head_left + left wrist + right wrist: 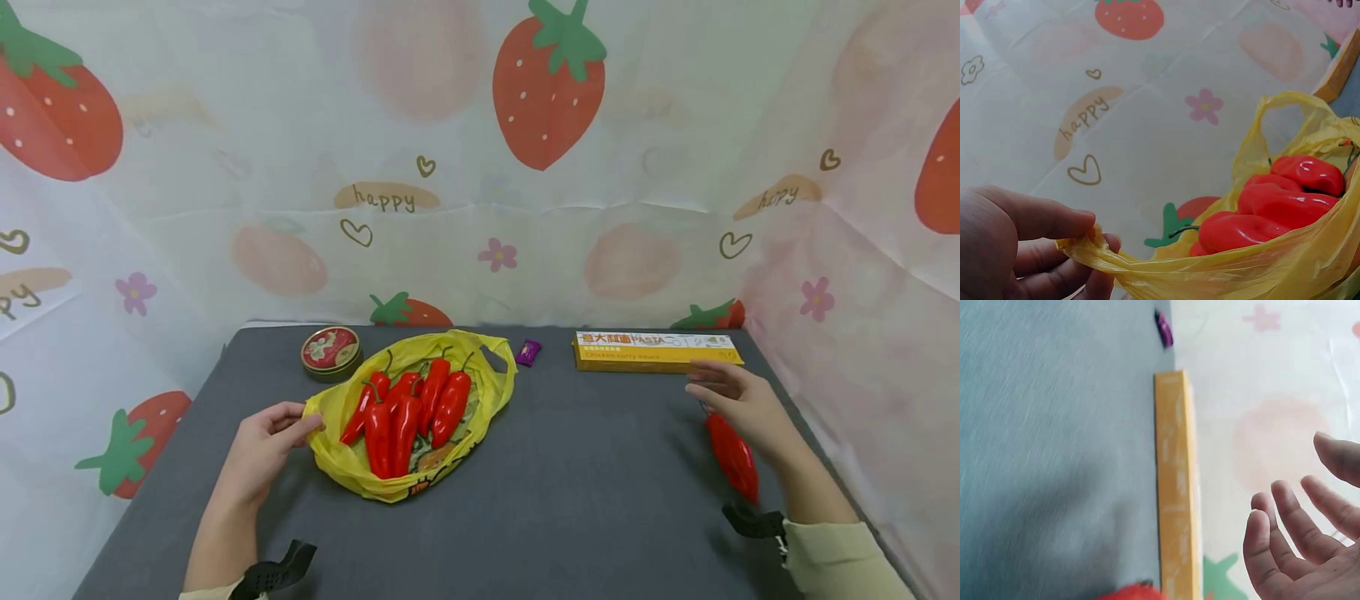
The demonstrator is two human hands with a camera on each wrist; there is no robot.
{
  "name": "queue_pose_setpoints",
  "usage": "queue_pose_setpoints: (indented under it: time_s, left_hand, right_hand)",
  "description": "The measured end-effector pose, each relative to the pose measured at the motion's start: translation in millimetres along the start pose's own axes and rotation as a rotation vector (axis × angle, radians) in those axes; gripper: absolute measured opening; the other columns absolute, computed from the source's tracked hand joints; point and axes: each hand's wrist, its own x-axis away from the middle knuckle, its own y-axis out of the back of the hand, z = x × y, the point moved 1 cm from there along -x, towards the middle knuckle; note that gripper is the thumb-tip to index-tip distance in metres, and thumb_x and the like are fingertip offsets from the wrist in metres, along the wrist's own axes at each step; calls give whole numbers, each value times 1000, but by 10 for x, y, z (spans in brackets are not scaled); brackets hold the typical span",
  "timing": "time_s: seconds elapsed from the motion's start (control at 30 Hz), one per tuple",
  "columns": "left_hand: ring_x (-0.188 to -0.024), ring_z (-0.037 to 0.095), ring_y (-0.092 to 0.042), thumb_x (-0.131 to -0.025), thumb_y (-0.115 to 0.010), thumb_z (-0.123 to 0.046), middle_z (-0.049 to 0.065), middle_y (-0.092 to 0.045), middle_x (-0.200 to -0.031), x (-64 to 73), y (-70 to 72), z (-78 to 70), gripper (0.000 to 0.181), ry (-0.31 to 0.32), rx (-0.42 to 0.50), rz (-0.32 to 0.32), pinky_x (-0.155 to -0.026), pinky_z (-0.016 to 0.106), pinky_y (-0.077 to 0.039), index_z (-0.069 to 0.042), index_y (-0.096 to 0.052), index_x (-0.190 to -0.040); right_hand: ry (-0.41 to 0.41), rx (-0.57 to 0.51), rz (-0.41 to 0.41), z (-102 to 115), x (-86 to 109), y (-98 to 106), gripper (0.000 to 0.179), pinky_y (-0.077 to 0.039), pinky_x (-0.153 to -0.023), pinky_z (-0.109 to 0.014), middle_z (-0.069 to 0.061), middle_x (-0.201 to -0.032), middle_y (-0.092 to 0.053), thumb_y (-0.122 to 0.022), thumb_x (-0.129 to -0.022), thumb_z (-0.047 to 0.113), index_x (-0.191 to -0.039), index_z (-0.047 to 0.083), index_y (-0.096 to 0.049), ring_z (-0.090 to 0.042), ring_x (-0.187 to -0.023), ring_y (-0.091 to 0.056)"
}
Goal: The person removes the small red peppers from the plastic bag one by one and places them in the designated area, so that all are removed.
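Note:
My left hand pinches the left edge of a yellow plastic bag between thumb and fingers; the left wrist view shows the gathered plastic in its grip. Inside the wide-mouthed bag lie several red peppers with thin green stems. On the right, my right hand hovers with its fingers loosely spread and nothing between them. Just below and beside that hand is a single red pepper, only its tip end showing at the bottom of the right wrist view.
At the back right lies a yellow and white pasta box. A small purple wrapped candy sits right of the bag. Behind the bag's left side stands a round red-lidded tin. A strawberry-print cloth hangs around the grey table.

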Motion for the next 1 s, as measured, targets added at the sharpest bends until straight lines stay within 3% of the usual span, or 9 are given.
queue_pose_setpoints:
  time_s: [0.17,0.53,0.83,1.0]
  left_hand:
    - [-83,12,-61,-98,-67,-36,-7,-71,-89,-8,-12,-8,45,-9,-2,9,-79,25,-56,5,-65,-119]
    - [-82,12,-61,-98,-67,-36,-3,-71,-91,-11,7,18,45,3,-6,5,-79,25,-56,4,-65,-119]
    - [-83,12,-61,-98,-67,-36,0,-73,-94,-32,11,59,45,-1,-4,18,-78,25,-55,3,-65,-120]
    - [-82,12,-61,-98,-67,-35,-2,-72,-91,-30,6,62,45,0,-6,11,-79,26,-55,4,-65,-118]
  right_hand:
    - [12,-5,5,188,-16,-129,61,-54,-82,-16,-18,-137,-59,-66,-98,39,-148,10,-48,9,-102,-60]
    - [87,-68,22,560,-124,-420,55,-55,-82,-20,-16,-133,-62,-67,-98,34,-145,11,-52,1,-104,-63]
    - [77,-145,108,730,-263,-691,55,-56,-86,-25,-14,-134,-62,-70,-96,33,-144,10,-53,-26,-117,-64]
    - [75,-182,144,814,-359,-873,55,-56,-86,-25,-18,-136,-61,-71,-95,33,-142,9,-53,-32,-120,-62]
